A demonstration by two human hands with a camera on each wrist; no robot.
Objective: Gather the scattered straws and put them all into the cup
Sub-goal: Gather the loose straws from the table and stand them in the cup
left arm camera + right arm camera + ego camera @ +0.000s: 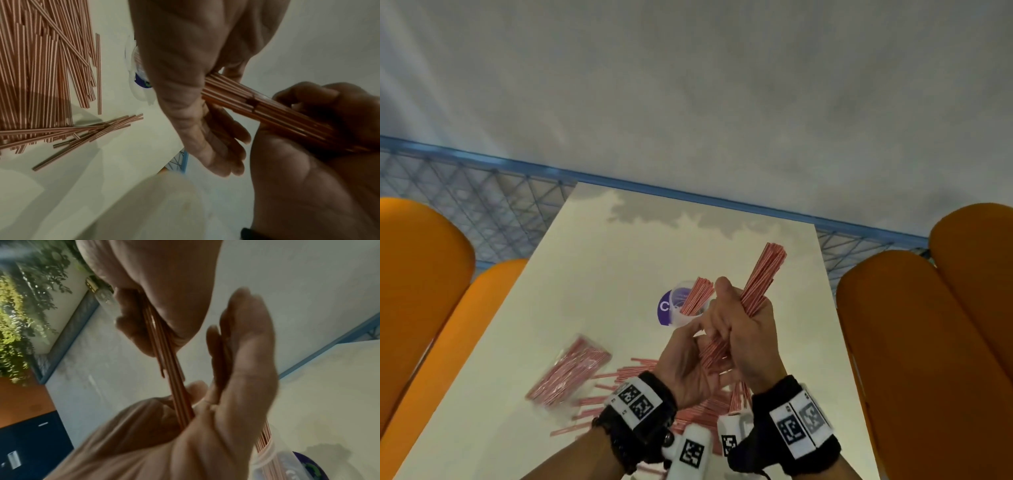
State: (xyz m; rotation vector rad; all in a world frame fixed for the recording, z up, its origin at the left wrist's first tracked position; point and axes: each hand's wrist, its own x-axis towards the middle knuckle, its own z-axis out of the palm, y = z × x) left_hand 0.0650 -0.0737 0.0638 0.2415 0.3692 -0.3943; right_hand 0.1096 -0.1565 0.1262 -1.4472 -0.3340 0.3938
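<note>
The right hand grips a bundle of straws in its curled fingers, raised above the counter with the upper ends fanning toward the far right corner. The left hand meets the bundle's lower end just beneath – its palm turned up and its fingers straight, pressed against the straw ends rather than wrapped round them.

The cup – clear plastic with a purple label – stands near the middle of the counter, just beyond the hands, and already holds a cluster of straws that lean out over its rim.

Loose straws lie scattered on the counter toward its near edge, under and beside the wrists; the left wrist view shows them as a dense heap with a few strays crossing at its edge. A clear packet of straws lies flat toward the left edge of the counter. Orange seats flank the counter on both sides.
</note>
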